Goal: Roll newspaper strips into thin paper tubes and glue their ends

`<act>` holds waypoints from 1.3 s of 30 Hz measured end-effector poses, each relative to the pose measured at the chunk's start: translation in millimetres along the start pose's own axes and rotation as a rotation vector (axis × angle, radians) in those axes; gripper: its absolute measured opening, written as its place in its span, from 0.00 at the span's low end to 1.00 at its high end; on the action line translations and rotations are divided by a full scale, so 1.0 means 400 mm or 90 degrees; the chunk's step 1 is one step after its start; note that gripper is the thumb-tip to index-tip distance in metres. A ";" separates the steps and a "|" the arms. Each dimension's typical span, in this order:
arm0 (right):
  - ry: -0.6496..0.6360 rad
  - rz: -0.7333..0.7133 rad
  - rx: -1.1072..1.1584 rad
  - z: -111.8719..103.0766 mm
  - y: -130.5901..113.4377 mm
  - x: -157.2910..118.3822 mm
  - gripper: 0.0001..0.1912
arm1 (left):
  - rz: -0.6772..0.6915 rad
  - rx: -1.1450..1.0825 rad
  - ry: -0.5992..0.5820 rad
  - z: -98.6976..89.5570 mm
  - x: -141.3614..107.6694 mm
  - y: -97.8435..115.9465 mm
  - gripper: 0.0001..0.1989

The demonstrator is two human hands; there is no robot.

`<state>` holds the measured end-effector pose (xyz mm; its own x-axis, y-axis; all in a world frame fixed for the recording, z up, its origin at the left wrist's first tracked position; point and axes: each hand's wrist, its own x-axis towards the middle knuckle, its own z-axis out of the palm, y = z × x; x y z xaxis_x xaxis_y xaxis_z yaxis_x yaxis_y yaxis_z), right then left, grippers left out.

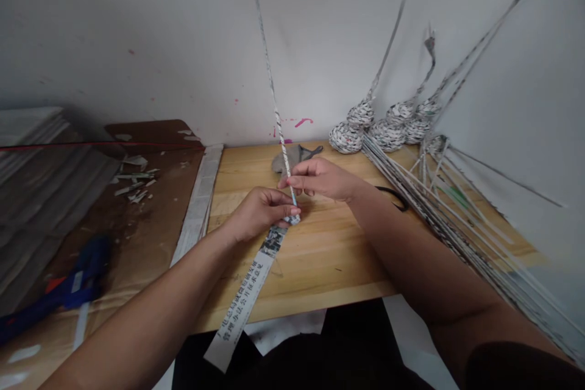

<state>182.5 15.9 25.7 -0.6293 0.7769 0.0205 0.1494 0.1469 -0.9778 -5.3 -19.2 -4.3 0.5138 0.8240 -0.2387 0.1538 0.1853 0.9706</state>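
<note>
My left hand (256,213) pinches a long newspaper strip (249,289) near the top, where the strip meets the lower end of a thin rolled paper tube (270,73). The loose end of the strip, printed with large characters, hangs over the table's front edge toward my lap. Just above, my right hand (322,178) is closed with thumb and fingers on the tube. From there the tube rises, leaning slightly left, in front of the wall. Part of the join between strip and tube is hidden by my left fingers.
Behind my hands lies a grey cloth-like piece (282,161) on the wooden table (320,268). Woven paper gourd shapes (346,137) and a bundle of paper tubes (411,195) are at right. At left are a blue glue gun (85,277), paper scraps (137,186) and stacked paper (41,195).
</note>
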 end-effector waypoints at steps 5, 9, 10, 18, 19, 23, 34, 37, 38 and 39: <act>0.113 -0.030 0.024 0.008 0.000 0.003 0.18 | 0.002 0.012 -0.009 0.002 -0.002 -0.002 0.12; 0.049 -0.007 0.033 0.004 -0.001 0.001 0.18 | 0.002 0.021 -0.009 0.002 -0.003 0.000 0.11; 0.020 -0.002 0.024 0.003 -0.001 0.000 0.19 | 0.004 0.020 -0.007 0.001 -0.003 0.001 0.11; 0.108 -0.024 0.043 0.005 0.001 0.003 0.18 | -0.003 0.017 0.008 0.004 -0.005 0.008 0.12; 0.073 -0.016 0.034 0.004 0.001 0.003 0.18 | -0.002 0.018 0.011 0.005 -0.005 0.009 0.11; 0.055 -0.026 0.000 0.007 0.004 0.005 0.17 | 0.002 0.013 0.000 0.005 -0.003 0.008 0.10; 0.110 -0.026 0.027 0.014 -0.007 0.002 0.17 | -0.001 0.022 0.002 -0.001 -0.001 0.002 0.10; 0.161 -0.035 0.050 0.013 -0.003 0.004 0.17 | -0.003 0.031 0.009 -0.002 0.000 0.002 0.10; 0.139 -0.025 0.058 0.011 -0.001 0.004 0.17 | -0.002 0.032 0.012 -0.001 0.000 0.002 0.09; 0.106 -0.014 0.060 0.010 -0.001 0.004 0.17 | 0.001 0.032 0.014 -0.001 0.001 0.002 0.08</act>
<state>178.3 14.7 25.1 -0.4958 0.8658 0.0682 0.0604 0.1127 -0.9918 -5.3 -18.6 -3.4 0.4953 0.8360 -0.2362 0.1959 0.1574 0.9679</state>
